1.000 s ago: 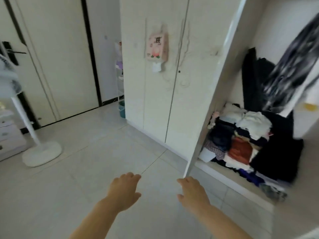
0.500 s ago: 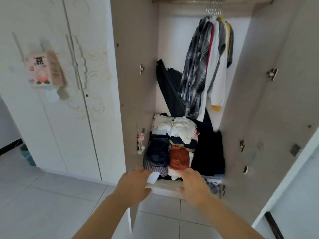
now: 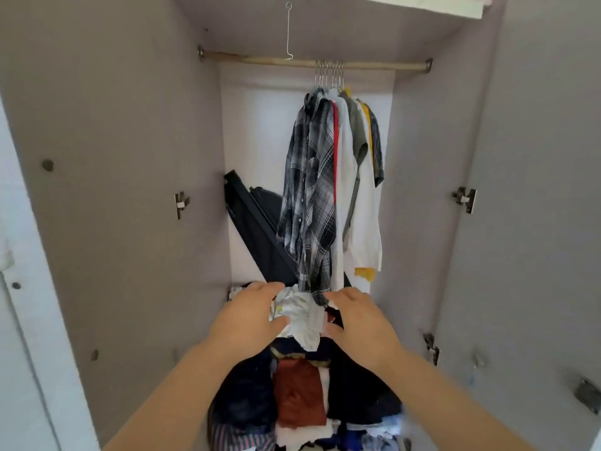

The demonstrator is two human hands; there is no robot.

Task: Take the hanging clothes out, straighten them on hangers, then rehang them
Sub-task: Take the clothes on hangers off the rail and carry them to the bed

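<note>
Grips both raised into the open wardrobe point(image 3: 130, 206), side by side and apart.

Left grip point(image 3: 250, 317): fingers loosely spread and a little bent, holding nothing. Thumb lies against the edge of a crumpled white cloth point(image 3: 297, 315); whether it truly touches, cannot tell.

Right grip point(image 3: 357, 315): fingers spread, relaxed, holding nothing. Fingertips just beside the hem of the plaid shirt point(image 3: 309, 190); contact not clear.

White cloth sits between the two grips, on top of the clothes pile point(image 3: 247, 395), which includes a rust-red garment point(image 3: 297, 395) lower down.

Plaid shirt hangs leftmost in a tight bunch of hanging clothes. To its right are a white shirt point(image 3: 344, 190), an olive top point(image 3: 356, 138) and a white garment with a yellow cuff point(image 3: 367, 229). All are on wire hangers point(image 3: 329, 74), crowded together on the rail point(image 3: 260, 61).

A bare wire hook point(image 3: 288, 30) dangles left of the bunch. A black case point(image 3: 257, 229) leans against the back wall, behind the plaid shirt.
</note>
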